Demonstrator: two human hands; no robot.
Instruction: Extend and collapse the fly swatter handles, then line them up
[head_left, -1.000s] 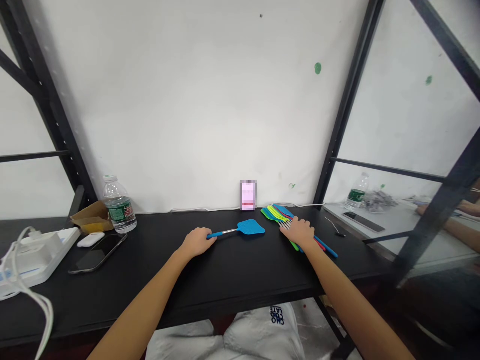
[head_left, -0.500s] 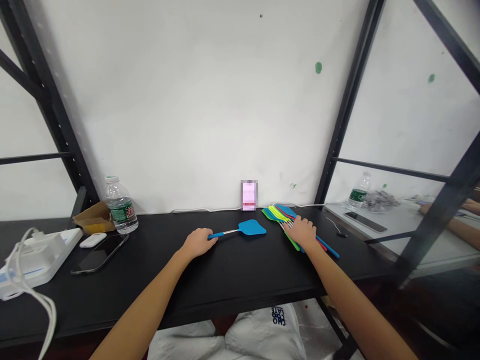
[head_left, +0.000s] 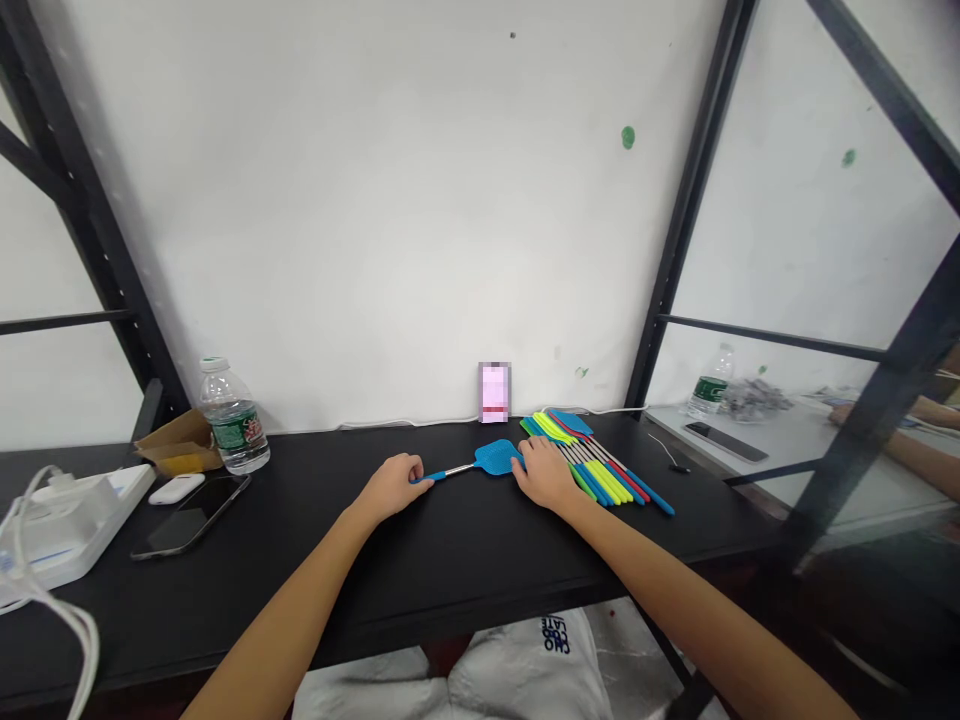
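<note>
Black table (head_left: 450,545); left hand (head_left: 391,487) pinches blue swatter (head_left: 459,469) by its handle (head_left: 430,478); right hand (head_left: 546,474) — closure unclear — has left swatter row (head_left: 609,482) for the head (head_left: 494,457), right of that pinch; both ends tended.

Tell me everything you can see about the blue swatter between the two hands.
The blue swatter has a broad plastic-looking head, thin silvery shaft and blue handle. It stretches sideways over the black table; the left hand grips the handle, and the right hand seems to touch the head's tip.
</note>
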